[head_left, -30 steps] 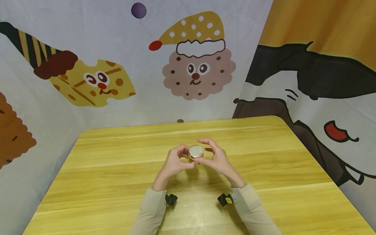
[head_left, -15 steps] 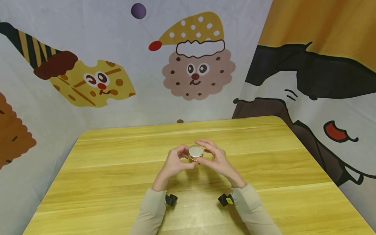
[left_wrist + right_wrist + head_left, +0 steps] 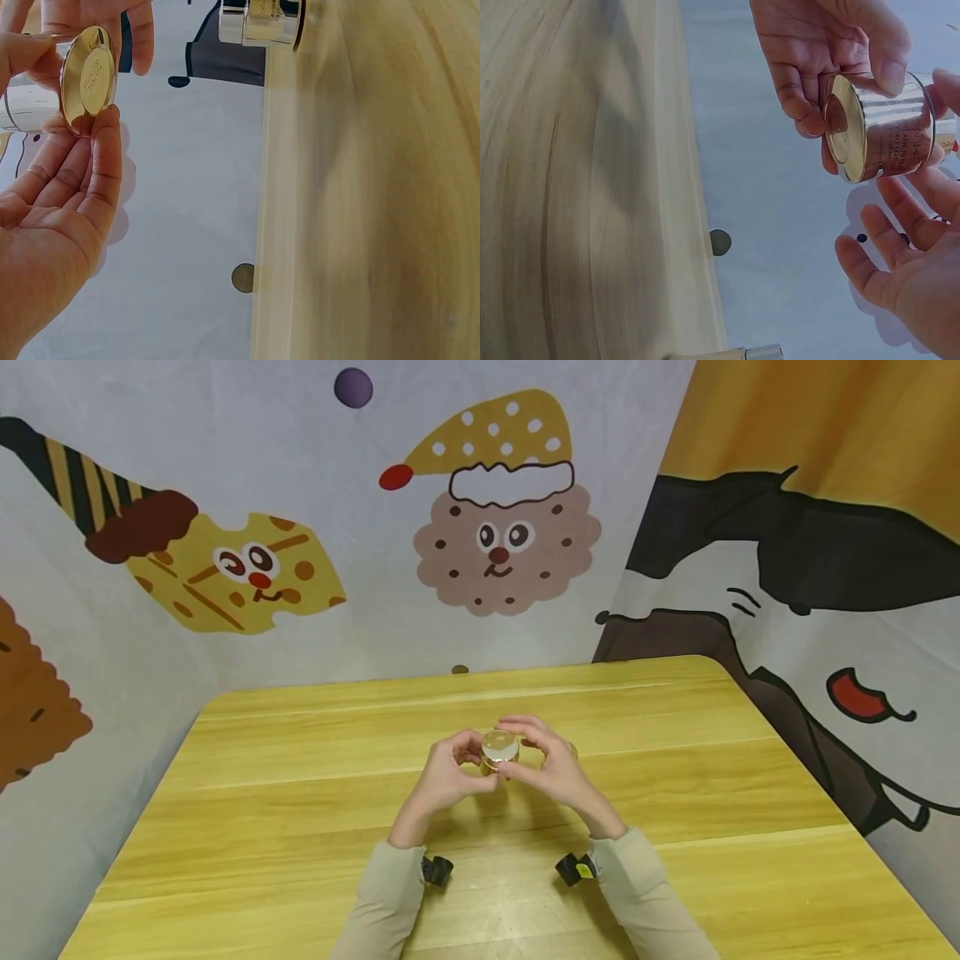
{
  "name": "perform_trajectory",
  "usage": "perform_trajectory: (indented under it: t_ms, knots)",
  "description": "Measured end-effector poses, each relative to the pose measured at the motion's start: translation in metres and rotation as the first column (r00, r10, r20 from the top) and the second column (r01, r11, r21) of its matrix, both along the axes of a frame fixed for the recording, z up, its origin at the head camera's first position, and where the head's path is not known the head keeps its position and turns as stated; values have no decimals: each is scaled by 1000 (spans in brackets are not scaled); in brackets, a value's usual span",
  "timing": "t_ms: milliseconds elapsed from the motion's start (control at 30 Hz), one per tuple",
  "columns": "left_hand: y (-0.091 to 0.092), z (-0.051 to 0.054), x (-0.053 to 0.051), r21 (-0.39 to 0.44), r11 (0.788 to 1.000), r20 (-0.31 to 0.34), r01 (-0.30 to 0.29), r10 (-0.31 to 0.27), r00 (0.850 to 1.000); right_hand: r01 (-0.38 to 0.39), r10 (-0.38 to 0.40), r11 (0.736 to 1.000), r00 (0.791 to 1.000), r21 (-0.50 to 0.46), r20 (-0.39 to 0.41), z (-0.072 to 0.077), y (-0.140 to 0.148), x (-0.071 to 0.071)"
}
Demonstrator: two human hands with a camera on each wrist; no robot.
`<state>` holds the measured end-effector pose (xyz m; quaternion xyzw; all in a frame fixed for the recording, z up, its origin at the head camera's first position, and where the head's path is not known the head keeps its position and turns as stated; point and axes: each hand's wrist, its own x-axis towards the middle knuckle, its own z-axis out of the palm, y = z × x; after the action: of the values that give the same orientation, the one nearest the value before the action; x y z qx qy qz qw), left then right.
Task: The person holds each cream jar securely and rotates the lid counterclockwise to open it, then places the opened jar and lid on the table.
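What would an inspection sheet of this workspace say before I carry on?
Surface: wood-grain table, glare near its front edge.
Job's things: shiny gold jar, held above the table; label print not fully readable.
Clutter: second metallic container, standing on the table to the jar's right, mostly hidden in the head view.
Hands: left hand grips the jar's side; right hand at its top edge.
Cables: nothing seen.
Surroundings: cartoon-printed backdrop.

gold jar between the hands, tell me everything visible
The gold jar looks short, round and glossy, like coated glass, with small dark print on its side. Its mirror-like lid faces up, its gold base down. It is upright above the table, gripped by the left hand, the right hand curved around the lid. Whether the lid is loose is unclear.
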<state>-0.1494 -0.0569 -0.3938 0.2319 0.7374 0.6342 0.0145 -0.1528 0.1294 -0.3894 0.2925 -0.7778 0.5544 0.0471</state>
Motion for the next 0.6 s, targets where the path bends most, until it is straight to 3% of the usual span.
perform_trajectory:
  t_ms: [200,433,600]
  knots:
    - [0,-1,0,5,1000,-11,3,-3,1000,-9,10,1000,1000,11,-21,-15,3,-6]
    - [-1,-1,-1,8,1000,-10,0,1,1000,34,-34,999,999,3,11,9,-3,6]
    - [-1,-1,-1,10,1000,-11,0,0,1000,46,-46,999,998,0,34,13,-5,7]
